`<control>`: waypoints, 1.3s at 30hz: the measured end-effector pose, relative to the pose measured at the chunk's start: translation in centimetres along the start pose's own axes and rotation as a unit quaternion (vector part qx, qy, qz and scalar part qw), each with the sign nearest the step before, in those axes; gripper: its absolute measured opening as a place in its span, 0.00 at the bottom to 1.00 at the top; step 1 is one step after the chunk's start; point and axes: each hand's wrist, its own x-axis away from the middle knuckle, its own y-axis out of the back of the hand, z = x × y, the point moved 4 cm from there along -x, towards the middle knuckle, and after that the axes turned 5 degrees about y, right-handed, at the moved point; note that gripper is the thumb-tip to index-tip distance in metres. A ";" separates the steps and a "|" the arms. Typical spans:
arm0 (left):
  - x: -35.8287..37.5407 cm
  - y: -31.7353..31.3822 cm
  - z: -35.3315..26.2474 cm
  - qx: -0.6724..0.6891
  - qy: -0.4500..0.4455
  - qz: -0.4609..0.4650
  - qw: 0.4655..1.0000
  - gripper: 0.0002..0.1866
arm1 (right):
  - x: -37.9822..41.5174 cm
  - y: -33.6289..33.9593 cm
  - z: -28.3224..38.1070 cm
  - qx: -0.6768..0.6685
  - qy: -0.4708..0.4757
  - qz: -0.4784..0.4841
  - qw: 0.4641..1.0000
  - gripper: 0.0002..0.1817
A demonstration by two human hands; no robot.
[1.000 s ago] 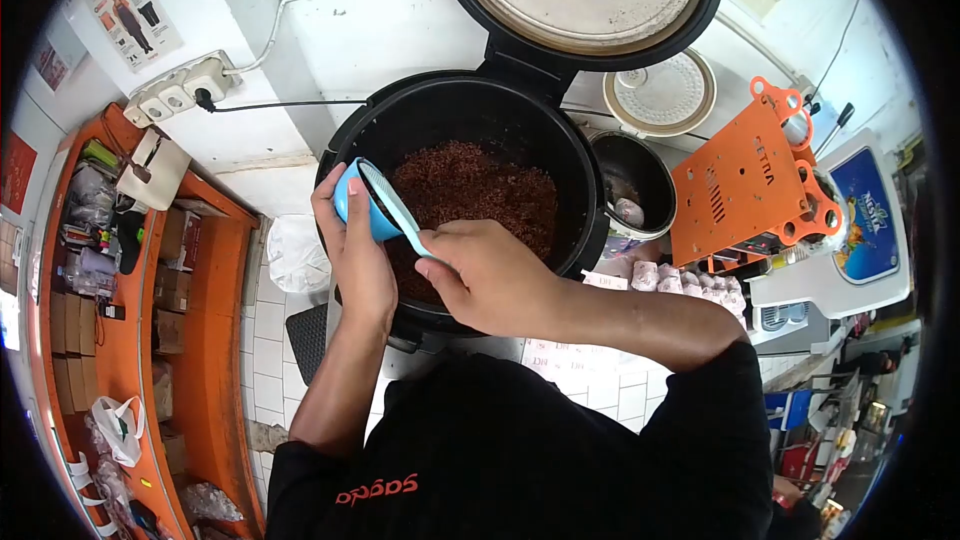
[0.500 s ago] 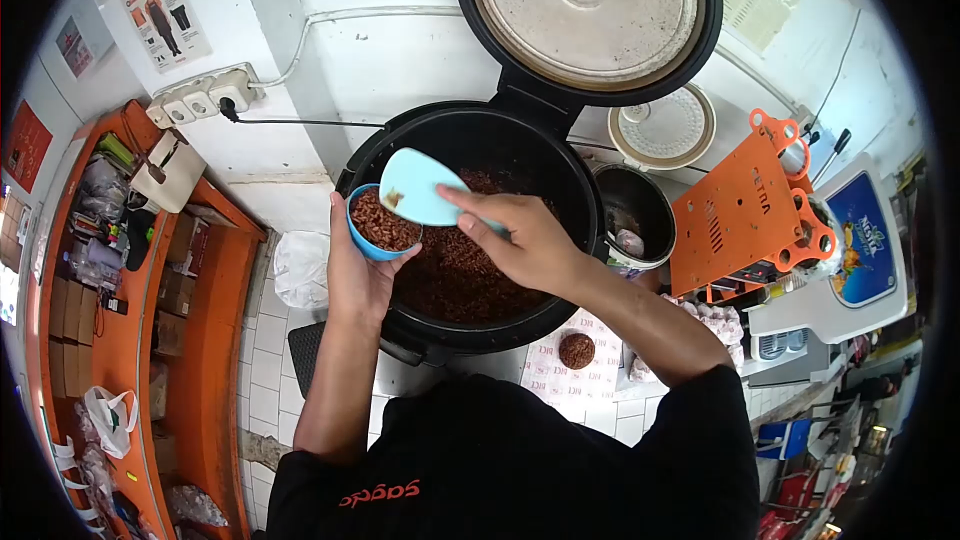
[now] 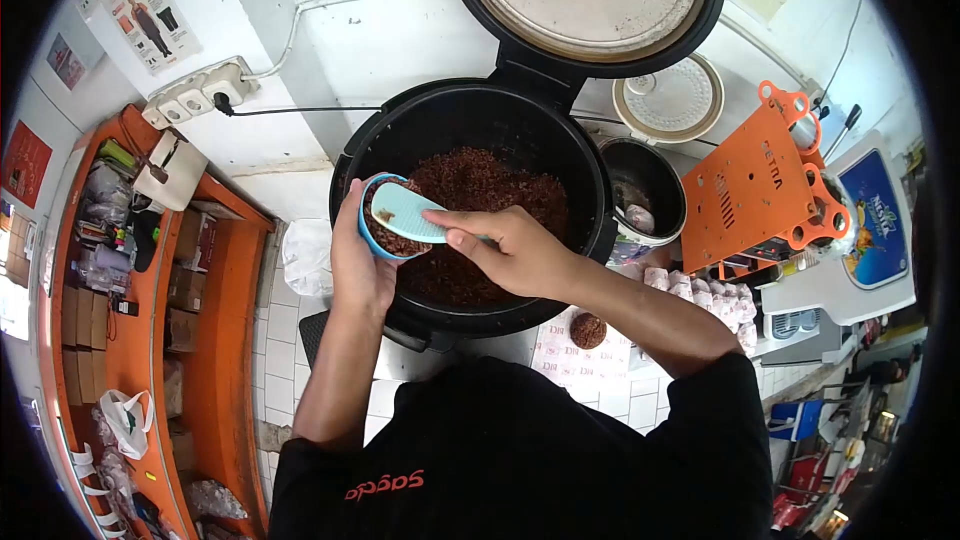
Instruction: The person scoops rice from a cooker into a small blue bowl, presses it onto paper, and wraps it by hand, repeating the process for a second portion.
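My left hand [image 3: 362,265] is closed round a small blue bowl [image 3: 368,230] filled with reddish-brown rice, held over the near left rim of a big black rice cooker [image 3: 400,315]. In my right hand [image 3: 510,252] is a light blue rice paddle [image 3: 405,212], its flat blade lying over the rice in the bowl. More brown rice [image 3: 490,185] covers the bottom of the cooker. The cooker's lid [image 3: 580,0] stands open behind it. To the right of the cooker, a round mound of rice [image 3: 588,331] sits on printed wrapping paper [image 3: 560,355].
Several wrapped bundles [image 3: 705,300] lie right of the paper. Beyond the cooker stand a smaller black pot [image 3: 640,180] and an orange metal stand [image 3: 740,185]. Orange shelves [image 3: 215,360] with boxes and bags are on the left. A power cord [image 3: 300,110] runs from the wall to the cooker.
The paddle has come down and tilted over the bowl, covering more of its rice. My right hand has shifted slightly lower. The whole view has shifted a little.
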 end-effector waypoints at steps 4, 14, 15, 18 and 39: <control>0.4 -0.5 -0.6 0.014 -0.035 -0.038 0.999 0.25 | -0.7 0.8 -0.3 -0.023 0.021 -0.073 0.997 0.19; 0.6 -0.4 -2.0 -0.033 -0.092 -0.035 0.995 0.20 | -1.1 -1.5 1.8 0.067 0.000 0.045 0.997 0.19; 0.8 0.1 -1.8 -0.028 -0.068 -0.033 0.997 0.19 | -1.2 -0.6 2.0 0.056 -0.005 0.044 0.997 0.20; -0.2 0.7 -1.9 0.049 -0.128 -0.060 0.989 0.18 | -2.3 0.3 1.8 0.004 -0.011 -0.027 1.000 0.20; -1.7 2.3 -1.5 0.070 -0.194 -0.101 0.973 0.21 | 0.4 -4.0 1.3 -0.031 0.054 0.034 0.997 0.26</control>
